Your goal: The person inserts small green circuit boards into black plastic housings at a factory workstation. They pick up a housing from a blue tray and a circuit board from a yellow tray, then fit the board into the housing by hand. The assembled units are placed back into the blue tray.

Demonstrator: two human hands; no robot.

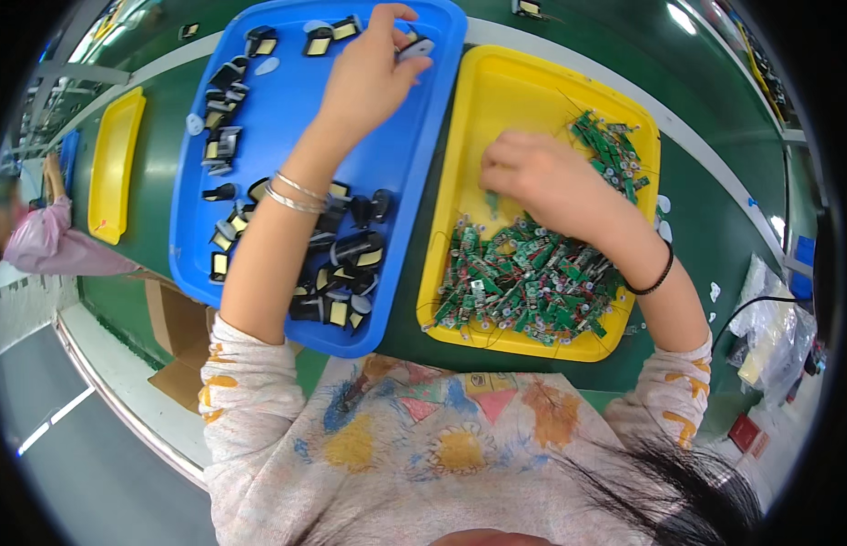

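Over the far right corner of the blue tray (400, 182), my left hand (369, 77) pinches a small black-and-grey plastic housing (416, 48) between thumb and fingers. My right hand (543, 180), somewhat blurred, is above the yellow tray (473, 91). Its fingers are closed on a small green circuit board (492, 204), which hangs below the fingertips. A heap of green circuit boards (532, 282) with thin wires fills the near part of the yellow tray, and a smaller cluster (613, 150) lies at its far right. Black housings with pale yellow pads (339, 314) lie scattered in the blue tray.
Both trays stand side by side on a green worktop (705, 200). Another yellow tray (116, 164) is at the left, near a person in a pink sleeve (55, 238). Clear plastic bags (771, 318) and a dark cable lie at the right. A cardboard box (179, 332) sits below the bench.
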